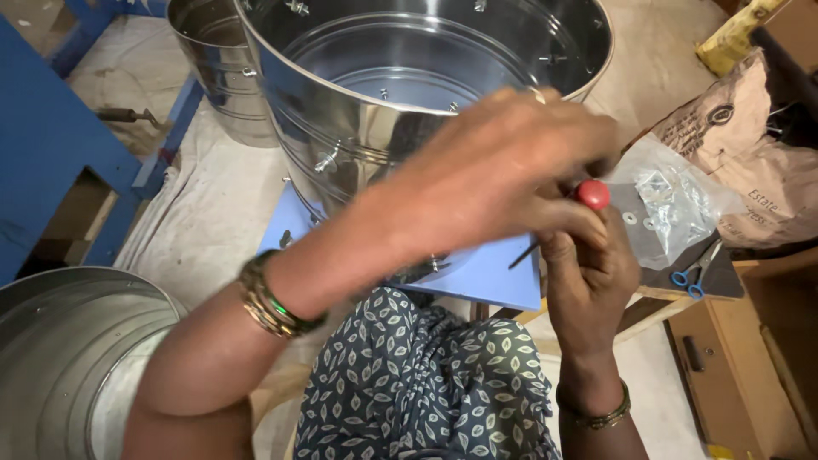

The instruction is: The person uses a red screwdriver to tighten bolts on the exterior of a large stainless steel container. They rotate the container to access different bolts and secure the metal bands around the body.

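Note:
A large shiny steel drum [358, 128] stands on a light blue board [490, 277] in front of me, with small bolts sticking out of its wall. My left hand [486, 170] reaches across the drum's near side, fingers curled over the red knob of a thin screwdriver [590, 194]. My right hand [588, 273] sits just below it, fingers closed around the tool's shaft area, whose dark tip points down-left over the board. Bangles ring both wrists.
A second steel drum [217, 77] stands behind at the left, and another [60, 358] lies at the lower left. A clear bag of washers and bolts [673, 200], blue-handled scissors [694, 277] and brown paper sacks [750, 145] lie at the right. Blue metal frame [51, 145] at left.

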